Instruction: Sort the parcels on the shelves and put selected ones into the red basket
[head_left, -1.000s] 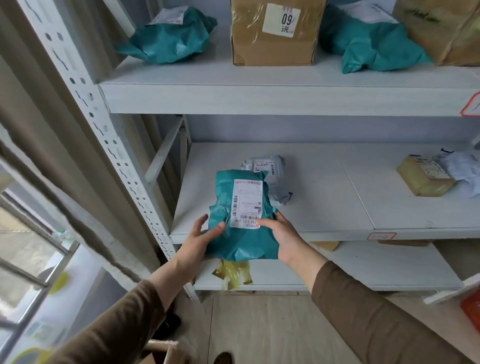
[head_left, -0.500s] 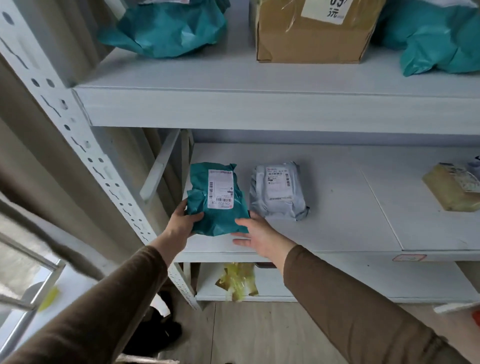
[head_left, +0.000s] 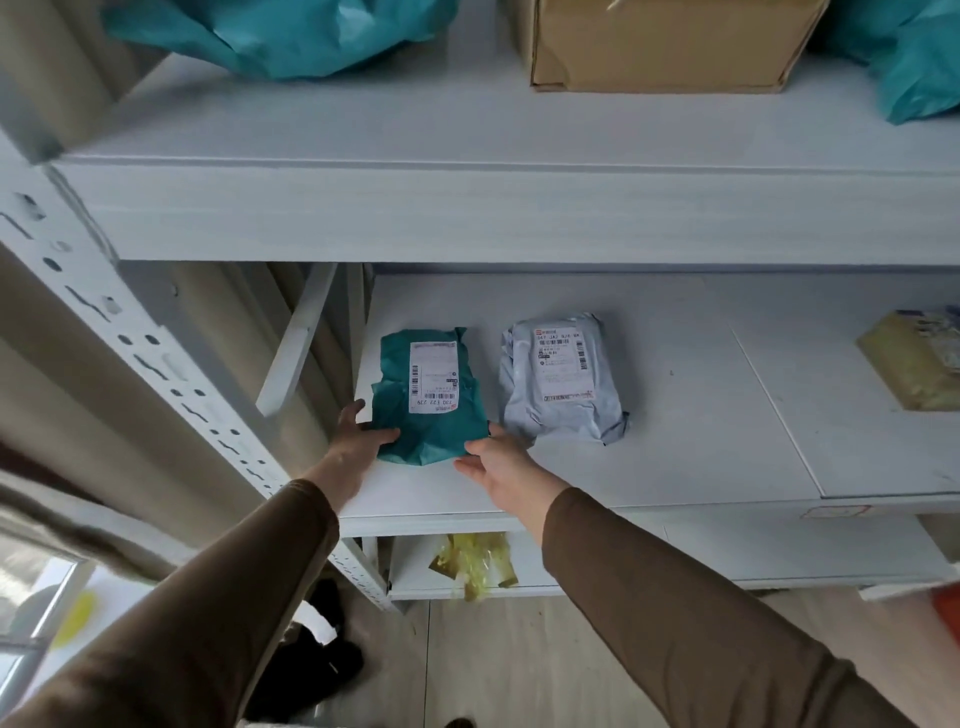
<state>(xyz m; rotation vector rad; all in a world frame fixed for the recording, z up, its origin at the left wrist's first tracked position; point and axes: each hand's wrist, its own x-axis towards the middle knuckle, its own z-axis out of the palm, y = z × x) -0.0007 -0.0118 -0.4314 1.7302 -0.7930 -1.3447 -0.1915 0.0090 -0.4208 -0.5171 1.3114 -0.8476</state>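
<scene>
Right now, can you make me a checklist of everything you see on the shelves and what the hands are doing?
Surface: white middle shelf, mostly bare; top shelf above, lower shelf below.
Job's things: teal parcel lying flat, label up; grey parcel beside it to the right, label up; yellow parcel at the right edge. Basket: only an orange-red corner shows at the right edge.
Clutter: yellow wrapper on the lower shelf.
Hands: left hand and right hand touch the teal parcel's near corners, fingers loose.
Cables: nothing seen.
Surroundings: teal bags and box up top; curtain left; wooden floor.
</scene>
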